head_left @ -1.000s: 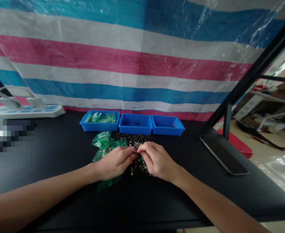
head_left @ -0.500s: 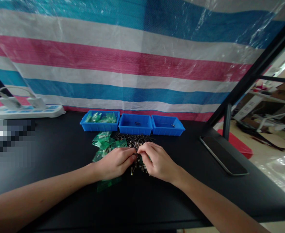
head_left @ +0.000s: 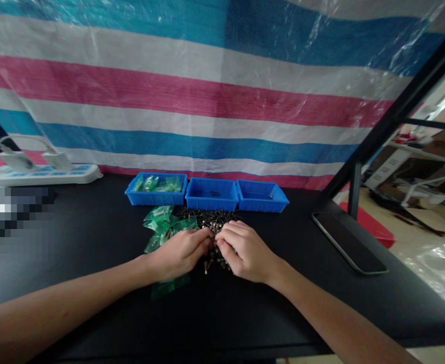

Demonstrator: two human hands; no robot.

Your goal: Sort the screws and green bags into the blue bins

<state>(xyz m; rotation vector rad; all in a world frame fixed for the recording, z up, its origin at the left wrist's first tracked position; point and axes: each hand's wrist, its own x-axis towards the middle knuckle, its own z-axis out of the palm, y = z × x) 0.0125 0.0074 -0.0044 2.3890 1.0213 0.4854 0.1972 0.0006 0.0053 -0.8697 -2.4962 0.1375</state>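
My left hand (head_left: 179,254) and my right hand (head_left: 243,251) rest on a black table, fingertips meeting over a heap of small metal screws (head_left: 210,222). Both hands have their fingers curled in a pinch; what they pinch is too small to make out. Green plastic bags (head_left: 160,225) lie under and beside my left hand. Behind the heap stand three blue trays: the left tray (head_left: 131,194) holds green bags, the middle tray (head_left: 211,202) and the right tray (head_left: 262,203) hold a few small parts.
A dark phone (head_left: 349,241) lies flat at the right. A white power strip (head_left: 36,174) with plugs sits at the back left. A striped tarp (head_left: 207,96) hangs behind the table. A black frame post (head_left: 354,189) stands at the right edge.
My right hand has drawn slightly nearer and its fingers curled tighter against my left fingertips. My left hand has barely moved.
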